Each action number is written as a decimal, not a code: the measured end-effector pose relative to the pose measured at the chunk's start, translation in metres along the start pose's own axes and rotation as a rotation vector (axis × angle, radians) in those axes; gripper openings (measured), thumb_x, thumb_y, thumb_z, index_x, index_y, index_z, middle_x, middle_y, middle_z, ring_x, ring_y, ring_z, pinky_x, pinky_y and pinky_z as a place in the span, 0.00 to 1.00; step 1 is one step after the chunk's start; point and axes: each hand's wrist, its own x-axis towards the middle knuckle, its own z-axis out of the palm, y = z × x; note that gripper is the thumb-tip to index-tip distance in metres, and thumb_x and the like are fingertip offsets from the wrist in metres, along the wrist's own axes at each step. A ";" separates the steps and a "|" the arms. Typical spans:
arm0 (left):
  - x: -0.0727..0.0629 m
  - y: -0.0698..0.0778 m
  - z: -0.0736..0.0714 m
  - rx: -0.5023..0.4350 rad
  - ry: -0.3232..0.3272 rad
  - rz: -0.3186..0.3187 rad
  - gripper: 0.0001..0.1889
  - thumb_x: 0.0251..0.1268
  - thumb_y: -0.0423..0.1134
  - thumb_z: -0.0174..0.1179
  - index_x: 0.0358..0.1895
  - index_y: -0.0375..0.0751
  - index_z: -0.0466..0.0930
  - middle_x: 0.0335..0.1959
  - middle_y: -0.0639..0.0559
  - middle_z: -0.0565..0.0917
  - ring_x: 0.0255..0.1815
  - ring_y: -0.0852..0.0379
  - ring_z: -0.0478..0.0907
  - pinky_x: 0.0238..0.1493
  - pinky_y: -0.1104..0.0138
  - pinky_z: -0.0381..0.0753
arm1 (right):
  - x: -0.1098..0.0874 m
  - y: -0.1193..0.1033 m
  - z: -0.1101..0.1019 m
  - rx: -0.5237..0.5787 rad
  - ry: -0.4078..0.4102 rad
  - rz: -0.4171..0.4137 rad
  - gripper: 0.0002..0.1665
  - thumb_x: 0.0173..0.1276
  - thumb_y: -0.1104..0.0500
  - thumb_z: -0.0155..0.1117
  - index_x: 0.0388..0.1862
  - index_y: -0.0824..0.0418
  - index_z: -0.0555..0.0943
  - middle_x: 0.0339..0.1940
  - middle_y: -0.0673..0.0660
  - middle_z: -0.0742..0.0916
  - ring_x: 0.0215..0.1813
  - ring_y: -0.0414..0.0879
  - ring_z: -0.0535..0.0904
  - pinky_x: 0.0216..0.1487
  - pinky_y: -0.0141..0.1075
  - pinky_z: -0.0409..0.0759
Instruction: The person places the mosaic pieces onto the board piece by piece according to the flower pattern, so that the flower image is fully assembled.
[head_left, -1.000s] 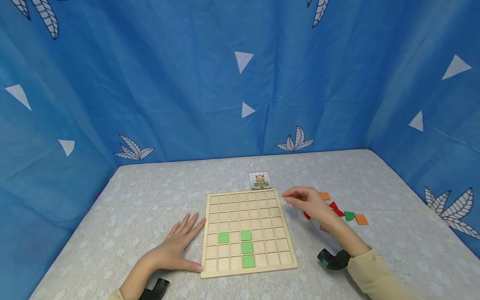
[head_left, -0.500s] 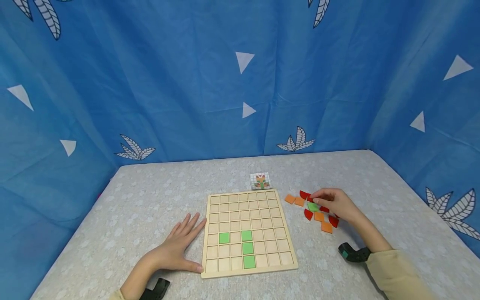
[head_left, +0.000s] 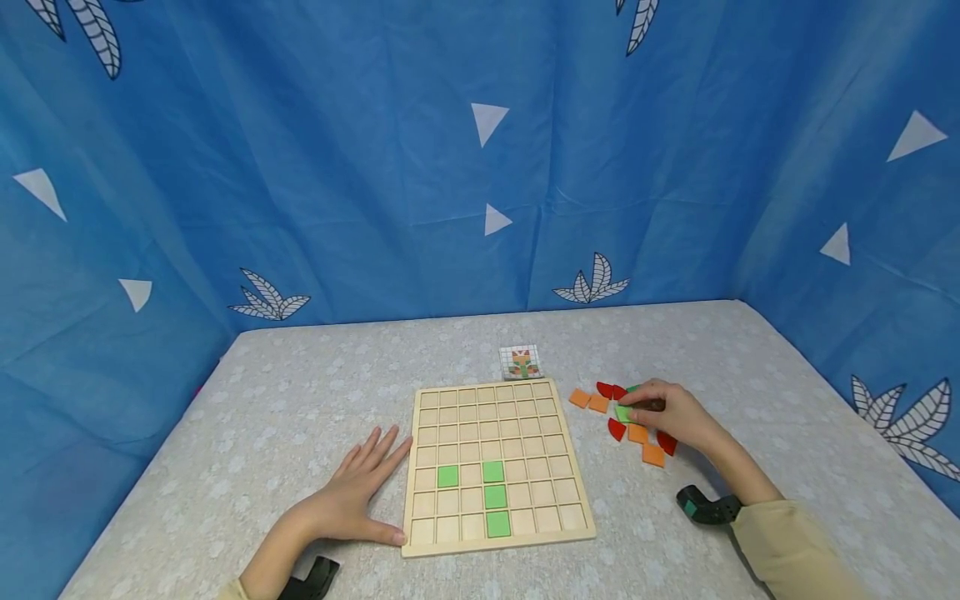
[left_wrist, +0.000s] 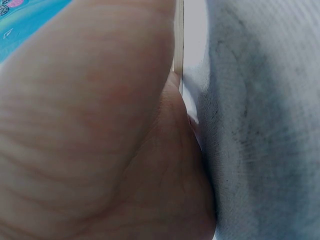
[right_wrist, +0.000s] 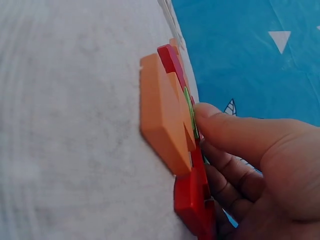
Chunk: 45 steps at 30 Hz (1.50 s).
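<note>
The wooden grid board (head_left: 457, 431) lies in the middle of the table, with several light green square tiles in its lower cells, one being this green tile (head_left: 496, 497). My left hand (head_left: 348, 496) rests flat with spread fingers, its thumb and index fingertips at the board's left edge. Right of the board, my right hand (head_left: 671, 414) pinches a light green square tile (head_left: 623, 413) among the loose pieces. In the right wrist view the thumb (right_wrist: 215, 120) meets that tile's thin green edge (right_wrist: 190, 110). The palm (left_wrist: 85, 110) fills most of the left wrist view.
Orange square tiles (head_left: 653, 455) and red rounded pieces (head_left: 617, 429) lie scattered around the right hand; a darker green piece (head_left: 632, 388) shows behind its fingers. A small pattern card (head_left: 520, 362) sits behind the board. Blue cloth (head_left: 420, 167) hangs around the table.
My right hand has moved right from beside the board's upper right edge to the loose pieces, its fingers now on the light green tile. The left hand has stayed in place.
</note>
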 end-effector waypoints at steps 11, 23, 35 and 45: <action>0.001 -0.001 0.000 0.007 0.012 0.014 0.62 0.38 0.67 0.68 0.74 0.40 0.47 0.74 0.38 0.41 0.72 0.36 0.32 0.63 0.40 0.33 | -0.001 -0.003 0.005 -0.088 0.028 -0.007 0.10 0.57 0.66 0.70 0.39 0.62 0.83 0.36 0.55 0.78 0.34 0.48 0.71 0.32 0.35 0.74; 0.002 -0.003 0.001 0.011 0.017 0.027 0.62 0.38 0.68 0.68 0.74 0.40 0.46 0.74 0.38 0.41 0.72 0.36 0.32 0.63 0.40 0.33 | -0.001 0.000 0.003 -0.082 0.030 -0.037 0.08 0.58 0.68 0.68 0.36 0.61 0.81 0.30 0.51 0.79 0.32 0.48 0.72 0.31 0.34 0.74; 0.002 -0.003 0.001 0.014 0.012 0.012 0.62 0.37 0.68 0.68 0.75 0.41 0.46 0.74 0.39 0.41 0.72 0.37 0.32 0.63 0.40 0.33 | 0.000 -0.010 -0.003 -0.016 0.046 0.041 0.04 0.63 0.68 0.64 0.37 0.64 0.83 0.32 0.54 0.82 0.31 0.49 0.73 0.27 0.33 0.75; 0.001 -0.003 0.001 0.013 0.015 0.011 0.62 0.37 0.68 0.68 0.75 0.41 0.47 0.74 0.39 0.41 0.72 0.37 0.32 0.63 0.40 0.33 | -0.002 -0.041 -0.001 0.099 0.154 0.055 0.09 0.66 0.64 0.62 0.43 0.67 0.82 0.38 0.58 0.84 0.37 0.51 0.79 0.38 0.39 0.80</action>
